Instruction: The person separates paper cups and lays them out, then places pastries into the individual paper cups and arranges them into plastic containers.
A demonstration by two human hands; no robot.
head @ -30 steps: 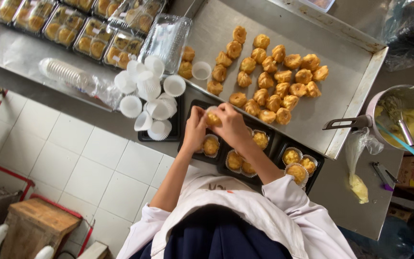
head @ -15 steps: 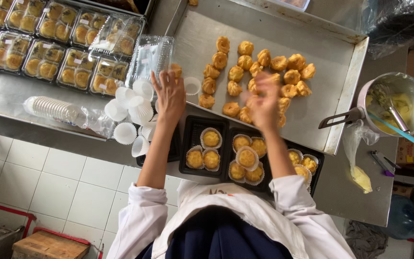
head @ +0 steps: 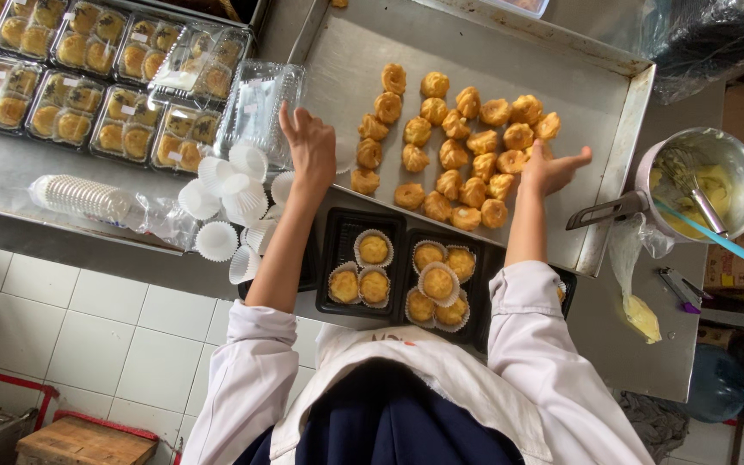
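Landmark: large metal baking tray (head: pixel 350 77) on the table (head: pixel 88 228); all places given relative to it.
Left hand (head: pixel 310 148): raised at the tray's left rim, fingers (head: pixel 290 120) spread wide, holding nothing. Nearest things are the clear plastic lid (head: pixel 256 103) just left of the rim and the loose white paper cups (head: pixel 230 185) below it.
Right hand (head: pixel 553 170): over the tray's right part, palm open, fingers wide, holding nothing.
Cream puffs (head: pixel 454 146): golden, clustered in the tray's middle. The right edge of the cluster lies just beside the right hand; whether they touch, cannot tell. The left edge sits near the left hand, apart from it.
Black tray (head: pixel 335 258): against the baking tray's near edge, between the two forearms, carrying puffs in paper cups (head: pixel 437 280).
Cup stack (head: pixel 79 196): sleeve of nested white cups, well left of the baking tray.
Packed boxes (head: pixel 71 69): rows of closed clear boxes with puffs, far left of the tray.
Saucepan (head: pixel 703 185): just past the tray's right rim, with yellow cream and a whisk.
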